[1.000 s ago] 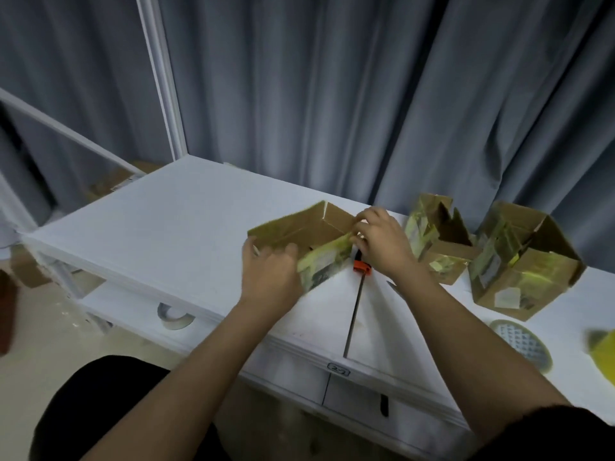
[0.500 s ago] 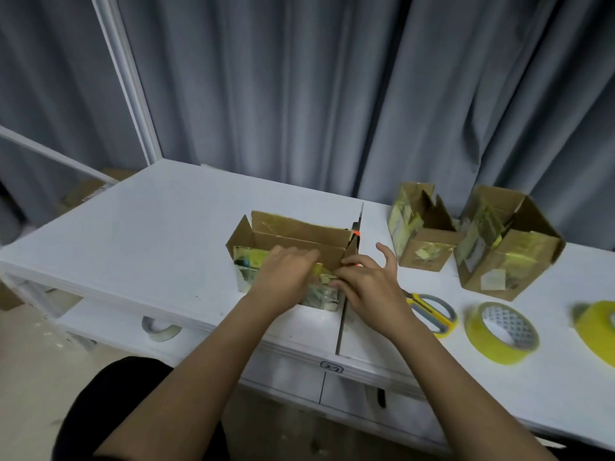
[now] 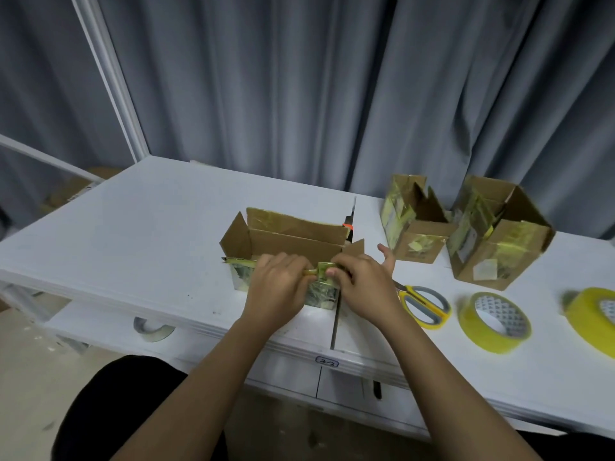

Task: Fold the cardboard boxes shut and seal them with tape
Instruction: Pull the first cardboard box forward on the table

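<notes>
An open cardboard box [image 3: 293, 239] with old yellow tape on its walls stands on the white table [image 3: 149, 234] in front of me, its flaps up. My left hand [image 3: 278, 287] grips the near flap, which is covered in crumpled tape. My right hand [image 3: 361, 287] pinches the same flap from the right, its little finger sticking out. Two more open boxes stand at the back right, the smaller box [image 3: 412, 217] to the left of the larger box [image 3: 496, 232]. Two yellow tape rolls, a nearer roll [image 3: 494, 322] and a far-right roll [image 3: 592, 316], lie to the right.
Yellow-handled scissors [image 3: 424, 304] lie just right of my right hand. A gap between two table tops runs under the box. Another tape roll [image 3: 153, 329] sits on the lower shelf at left. Grey curtains hang behind the table.
The box was tipped toward me; now it stands upright. Both hands moved from its sides onto the near flap. The view shifted right, bringing the tape rolls and scissors into sight.
</notes>
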A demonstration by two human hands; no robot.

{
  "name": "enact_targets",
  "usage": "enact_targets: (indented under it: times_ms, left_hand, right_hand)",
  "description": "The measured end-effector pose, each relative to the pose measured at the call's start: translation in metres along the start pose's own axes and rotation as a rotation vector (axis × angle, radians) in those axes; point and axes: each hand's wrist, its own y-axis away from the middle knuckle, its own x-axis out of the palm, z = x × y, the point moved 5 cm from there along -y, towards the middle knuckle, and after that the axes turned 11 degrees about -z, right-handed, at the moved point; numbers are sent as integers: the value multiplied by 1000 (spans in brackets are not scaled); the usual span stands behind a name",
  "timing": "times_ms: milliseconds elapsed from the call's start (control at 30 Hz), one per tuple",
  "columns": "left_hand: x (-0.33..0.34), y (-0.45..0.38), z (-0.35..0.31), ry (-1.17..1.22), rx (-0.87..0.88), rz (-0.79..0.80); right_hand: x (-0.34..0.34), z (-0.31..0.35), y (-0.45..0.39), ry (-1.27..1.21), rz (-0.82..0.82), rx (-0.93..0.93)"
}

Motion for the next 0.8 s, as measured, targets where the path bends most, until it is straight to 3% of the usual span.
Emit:
enact_targets:
  times_ms: [200, 400, 567, 700, 800]
  left_hand:
    - [2, -2, 4, -54, 54, 48]
    - [16, -22, 11, -54, -52, 228]
    - [22, -33, 21, 32, -150, 336]
    - [21, -33, 17, 35, -106, 329]
    - [20, -33, 15, 10, -59, 315]
  right_hand:
    - [2, 0, 1, -28, 2, 3]
    - [-2, 6, 6, -29, -69, -58]
    - [-3, 7, 1, -10, -8, -168]
    - [-4, 5, -3, 48, 30, -191]
    - [-3, 0, -4, -96, 107, -180]
